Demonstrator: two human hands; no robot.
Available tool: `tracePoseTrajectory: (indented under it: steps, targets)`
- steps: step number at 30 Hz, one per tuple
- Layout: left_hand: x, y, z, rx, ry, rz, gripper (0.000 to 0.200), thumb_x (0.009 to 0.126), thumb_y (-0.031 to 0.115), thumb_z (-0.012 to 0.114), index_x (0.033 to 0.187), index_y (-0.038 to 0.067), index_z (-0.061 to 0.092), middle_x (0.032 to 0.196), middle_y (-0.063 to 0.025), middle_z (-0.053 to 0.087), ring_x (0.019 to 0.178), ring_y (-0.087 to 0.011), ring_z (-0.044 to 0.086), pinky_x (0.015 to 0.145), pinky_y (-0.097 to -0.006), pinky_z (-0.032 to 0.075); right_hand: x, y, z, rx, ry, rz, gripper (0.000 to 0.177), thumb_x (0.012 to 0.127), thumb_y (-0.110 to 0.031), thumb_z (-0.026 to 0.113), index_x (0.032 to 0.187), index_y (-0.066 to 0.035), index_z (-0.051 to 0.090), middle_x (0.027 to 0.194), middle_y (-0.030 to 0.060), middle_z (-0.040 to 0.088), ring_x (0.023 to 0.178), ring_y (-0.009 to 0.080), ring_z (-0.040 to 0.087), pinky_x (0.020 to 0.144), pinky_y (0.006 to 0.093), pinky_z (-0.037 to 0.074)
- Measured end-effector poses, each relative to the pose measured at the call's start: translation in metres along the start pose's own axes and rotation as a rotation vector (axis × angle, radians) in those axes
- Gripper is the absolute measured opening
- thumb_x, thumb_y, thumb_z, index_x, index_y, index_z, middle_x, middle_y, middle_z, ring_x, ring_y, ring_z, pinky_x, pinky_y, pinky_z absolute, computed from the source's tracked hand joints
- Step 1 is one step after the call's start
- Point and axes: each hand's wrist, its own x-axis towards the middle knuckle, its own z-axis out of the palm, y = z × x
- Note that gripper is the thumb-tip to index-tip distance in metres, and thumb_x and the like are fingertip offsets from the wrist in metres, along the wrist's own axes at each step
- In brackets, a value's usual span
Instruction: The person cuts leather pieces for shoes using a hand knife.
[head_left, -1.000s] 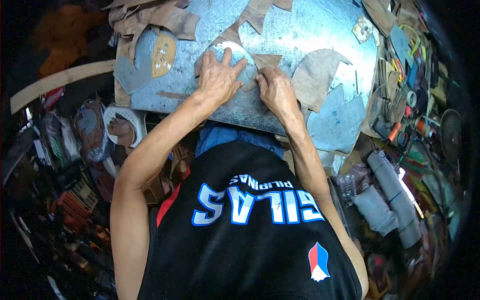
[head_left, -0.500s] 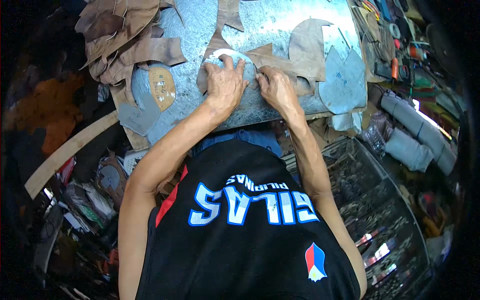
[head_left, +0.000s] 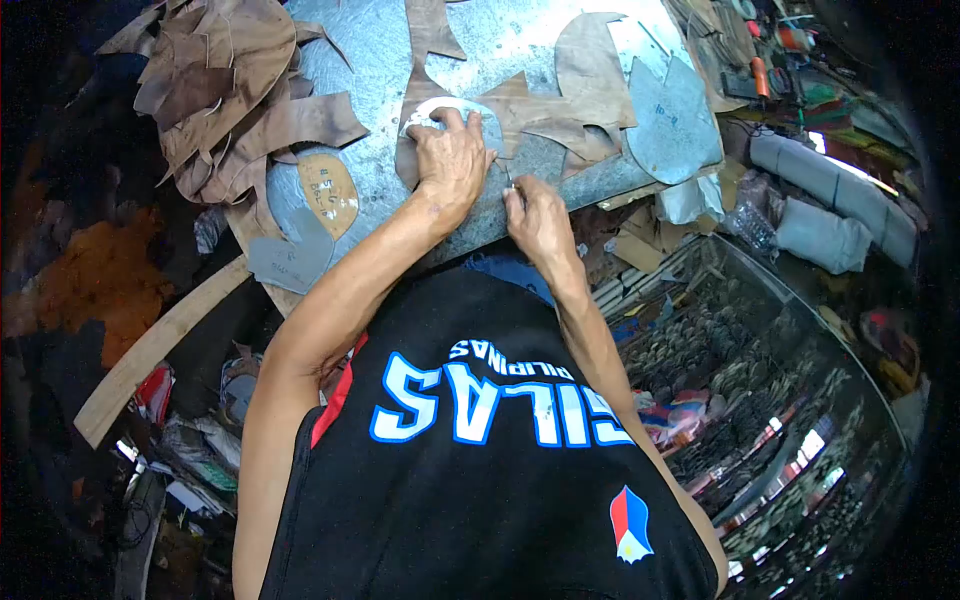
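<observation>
My left hand point(head_left: 449, 160) lies with spread fingers on a rounded grey-white template point(head_left: 484, 122), pressing it onto brown leather point(head_left: 420, 90) on the metal-topped table point(head_left: 375, 45). Close to its right, my right hand point(head_left: 537, 215) is closed around a small thin tool point(head_left: 508, 176), whose narrow tip points away from me. Most of the tool is hidden in the fingers. Brown leather with cut-out edges point(head_left: 585, 80) spreads to the right of the template.
Leather pieces point(head_left: 230, 80) are heaped at the table's left. A tan marked template point(head_left: 328, 195) and a grey one point(head_left: 290, 250) lie near the left edge, a blue-grey one point(head_left: 668, 125) at the right. Rolled material point(head_left: 830, 170) and a glass-topped case point(head_left: 760, 380) stand beyond.
My right hand has moved toward me and away from the template, with the tool's tip now showing. My left hand stays on the template. The whole view has shifted slightly.
</observation>
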Motion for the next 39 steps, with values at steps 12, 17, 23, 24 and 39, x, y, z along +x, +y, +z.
tracePoseTrajectory:
  steps: [12,17,23,24,39]
  targets:
    - [-0.025,-0.086,0.025,-0.846,0.28,0.08,0.059,0.089,0.02,0.065,0.14,0.0,0.045,0.127,-0.0284,0.054,0.115,-0.041,0.056,0.097,-0.0442,0.046,0.067,-0.015,0.005,-0.139,-0.001,-0.207,0.048,0.088,-0.02,0.065,0.13,-0.004,0.048,0.124,0.0234,0.055,0.102,0.0454,0.06,0.084,0.0511,0.051]
    - [-0.012,-0.09,0.02,-1.388,0.204,-0.261,0.059,0.092,0.016,0.061,0.145,0.0,0.039,0.123,-0.024,0.06,0.106,-0.0291,0.064,0.09,-0.0359,0.051,0.08,-0.029,0.01,-0.254,-0.11,-0.193,0.064,0.081,-0.023,0.074,0.137,-0.005,0.046,0.123,0.0243,0.057,0.107,0.0444,0.059,0.086,0.0472,0.052]
    - [0.011,-0.113,0.027,-1.861,-0.018,-0.428,0.055,0.094,0.018,0.059,0.143,0.0,0.042,0.109,-0.0131,0.065,0.083,-0.0135,0.067,0.073,-0.0241,0.052,0.063,0.003,-0.02,0.281,-0.275,0.082,0.035,0.083,-0.016,0.073,0.112,0.001,0.06,0.084,0.0105,0.066,0.081,0.0253,0.067,0.07,0.0422,0.053]
    - [0.012,-0.112,0.027,-1.793,-0.08,-0.4,0.055,0.094,0.018,0.059,0.143,0.0,0.043,0.106,-0.0125,0.066,0.083,-0.0129,0.067,0.073,-0.0238,0.052,0.063,0.011,-0.033,0.383,-0.237,0.197,0.03,0.084,-0.015,0.072,0.108,0.0,0.06,0.082,0.007,0.065,0.073,0.0195,0.064,0.064,0.0376,0.052]
    - [0.001,-0.047,0.025,-0.759,0.374,-0.129,0.061,0.079,0.009,0.07,0.136,0.007,0.048,0.097,-0.0178,0.063,0.096,-0.0372,0.056,0.09,-0.047,0.042,0.102,0.083,-0.074,0.252,0.036,0.278,0.06,0.085,-0.022,0.07,0.135,0.003,0.047,0.091,0.0143,0.068,0.07,0.0209,0.066,0.061,0.0337,0.053]
